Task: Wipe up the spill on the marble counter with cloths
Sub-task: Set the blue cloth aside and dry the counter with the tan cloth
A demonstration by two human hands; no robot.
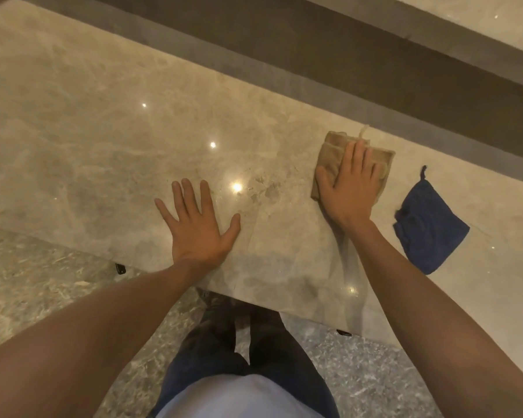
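A beige marble counter runs diagonally across the view. A folded tan cloth lies on it, and my right hand presses flat on top of it, fingers spread. My left hand rests flat and empty on the bare marble near the front edge. Between the two hands, wet smears and small patches show on the stone. A folded dark blue cloth lies to the right of my right hand, untouched.
A dark grey ledge borders the counter's far side. The counter's front edge runs just above my legs, with speckled stone floor below. Ceiling lights reflect as bright dots on the marble.
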